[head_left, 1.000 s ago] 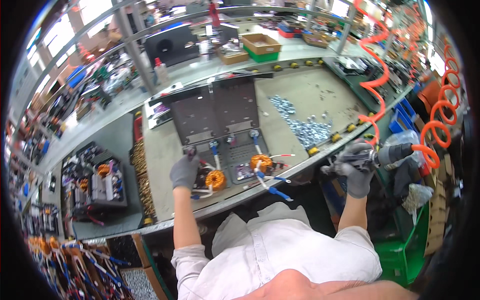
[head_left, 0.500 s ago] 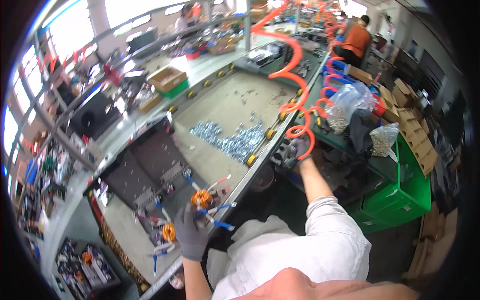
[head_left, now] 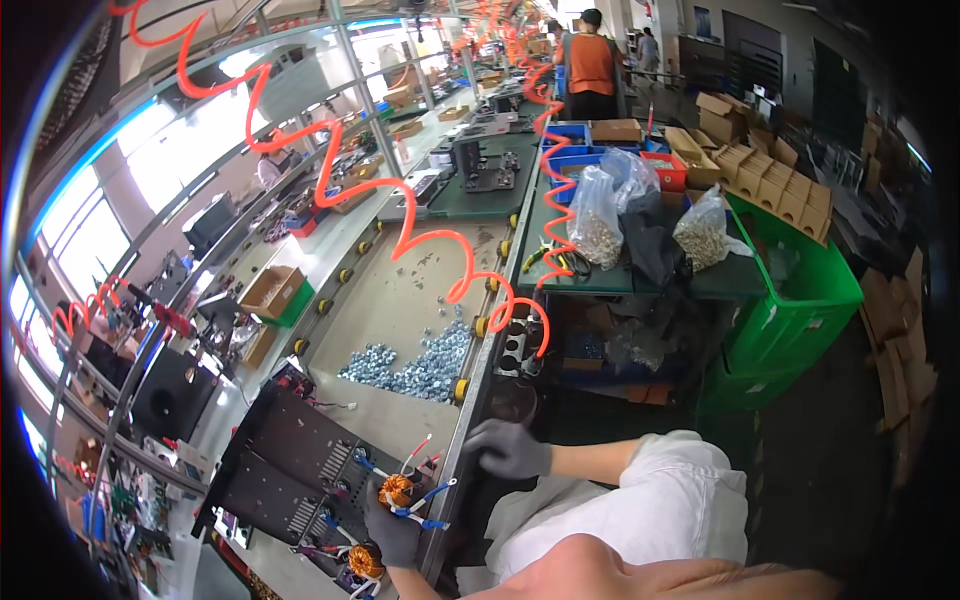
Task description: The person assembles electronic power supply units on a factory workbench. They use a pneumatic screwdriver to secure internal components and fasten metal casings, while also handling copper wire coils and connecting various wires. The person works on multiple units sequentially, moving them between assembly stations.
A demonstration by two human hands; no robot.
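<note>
My left hand (head_left: 392,532), in a grey glove, is closed at a copper-wound ring coil (head_left: 397,489), its fingers partly hidden behind it. Blue and white leads with metal lugs stick out from this coil. A second copper-wound coil (head_left: 364,561) lies nearer me, below that hand. Both coils sit at the near edge of a dark metal chassis panel (head_left: 285,455) with slotted vents. My right hand (head_left: 508,449), gloved in grey too, hovers just right of the bench rail with its fingers apart, and nothing shows in it.
Small silvery parts (head_left: 415,365) are heaped on the bench beyond the panel. An orange coiled hose (head_left: 450,240) hangs down to a metal holder (head_left: 520,345) at the rail. Bagged parts (head_left: 597,225) stand on the side table, with green bins (head_left: 800,290) to their right. A person (head_left: 592,70) stands farther back.
My right hand has come away from the holder at the hose end and drawn back toward me. The left hand stays at the coil. The whole view has swung.
</note>
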